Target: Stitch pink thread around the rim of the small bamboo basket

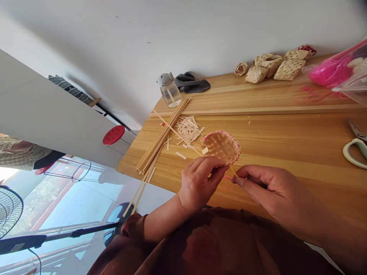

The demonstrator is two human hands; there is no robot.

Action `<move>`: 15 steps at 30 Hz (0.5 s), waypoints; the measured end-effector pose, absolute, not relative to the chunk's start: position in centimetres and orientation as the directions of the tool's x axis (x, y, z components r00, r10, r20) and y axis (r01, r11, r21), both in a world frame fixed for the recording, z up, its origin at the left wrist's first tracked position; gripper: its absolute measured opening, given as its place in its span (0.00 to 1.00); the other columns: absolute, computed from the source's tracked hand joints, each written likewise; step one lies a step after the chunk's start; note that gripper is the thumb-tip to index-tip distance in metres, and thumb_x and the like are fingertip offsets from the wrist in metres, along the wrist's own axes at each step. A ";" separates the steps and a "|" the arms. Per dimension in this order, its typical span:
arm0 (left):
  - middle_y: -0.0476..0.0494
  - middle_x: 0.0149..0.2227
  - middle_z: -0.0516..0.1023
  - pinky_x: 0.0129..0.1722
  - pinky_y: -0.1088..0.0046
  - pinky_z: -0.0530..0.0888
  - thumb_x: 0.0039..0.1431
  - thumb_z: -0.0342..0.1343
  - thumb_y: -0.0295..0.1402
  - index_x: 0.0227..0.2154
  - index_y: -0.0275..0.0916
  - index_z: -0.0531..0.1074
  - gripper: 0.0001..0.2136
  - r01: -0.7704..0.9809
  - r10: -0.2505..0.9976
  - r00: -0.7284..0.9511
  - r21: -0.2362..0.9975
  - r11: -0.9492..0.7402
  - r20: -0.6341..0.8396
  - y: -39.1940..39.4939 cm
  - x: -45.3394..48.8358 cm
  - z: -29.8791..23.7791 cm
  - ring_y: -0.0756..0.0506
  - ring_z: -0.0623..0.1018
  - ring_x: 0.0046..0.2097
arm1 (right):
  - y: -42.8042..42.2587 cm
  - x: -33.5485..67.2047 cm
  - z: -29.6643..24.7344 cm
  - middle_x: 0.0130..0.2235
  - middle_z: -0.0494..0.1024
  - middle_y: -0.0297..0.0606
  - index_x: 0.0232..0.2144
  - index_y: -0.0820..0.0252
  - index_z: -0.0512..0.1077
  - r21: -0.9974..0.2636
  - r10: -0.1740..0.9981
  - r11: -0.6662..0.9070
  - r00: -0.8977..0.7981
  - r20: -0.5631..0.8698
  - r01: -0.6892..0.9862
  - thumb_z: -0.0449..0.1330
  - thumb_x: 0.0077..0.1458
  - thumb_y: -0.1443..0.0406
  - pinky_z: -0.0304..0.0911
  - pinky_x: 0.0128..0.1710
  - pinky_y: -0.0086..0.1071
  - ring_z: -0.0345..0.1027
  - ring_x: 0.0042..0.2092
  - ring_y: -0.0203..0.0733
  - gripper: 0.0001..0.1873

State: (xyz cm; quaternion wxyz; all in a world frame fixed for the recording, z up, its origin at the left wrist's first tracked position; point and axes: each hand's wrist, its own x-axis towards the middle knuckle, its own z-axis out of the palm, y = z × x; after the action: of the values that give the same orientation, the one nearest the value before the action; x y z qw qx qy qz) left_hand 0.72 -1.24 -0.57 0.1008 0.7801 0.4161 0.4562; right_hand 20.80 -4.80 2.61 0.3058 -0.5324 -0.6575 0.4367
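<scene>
A small round woven basket (222,145), pale with pink lacing along its rim, is tilted with its inside toward me above the wooden table. My left hand (202,181) is closed on the near part of its rim, thumb and fingers pinched together. To the right, my right hand (272,191) pinches a thin yellow strip (234,171) between thumb and forefinger. The strip's upper end meets the basket rim beside my left fingertips; whether it passes through the weave cannot be seen. A short pink strand (228,177) shows between the two hands.
Long thin strips (163,137) lie bundled on the table (286,141), beside a pile of short cut pieces (189,130). Farther back are a clear bottle (171,91), dark cloth (192,83), woven pouches (290,68) and pink cord (329,72) in plastic. Scissors (357,147) lie right.
</scene>
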 end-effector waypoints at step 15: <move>0.42 0.43 0.86 0.44 0.70 0.79 0.68 0.59 0.27 0.51 0.40 0.74 0.11 0.447 0.468 0.535 0.233 -0.863 0.703 -2.4 0.0 -0.9 0.45 0.84 0.42 | -5.4 20.6 -0.2 0.22 0.63 0.28 0.29 0.60 0.72 -0.937 0.901 -0.343 -0.306 -0.307 -0.070 0.67 0.55 0.39 0.55 0.21 0.26 0.54 0.21 0.29 0.29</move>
State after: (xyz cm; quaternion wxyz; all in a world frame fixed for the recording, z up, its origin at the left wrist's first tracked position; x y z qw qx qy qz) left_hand -0.02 -2.36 -0.89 0.0125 0.8761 0.2612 0.4050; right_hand 20.59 -5.41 -0.25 0.3602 -0.4661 -0.4459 0.6739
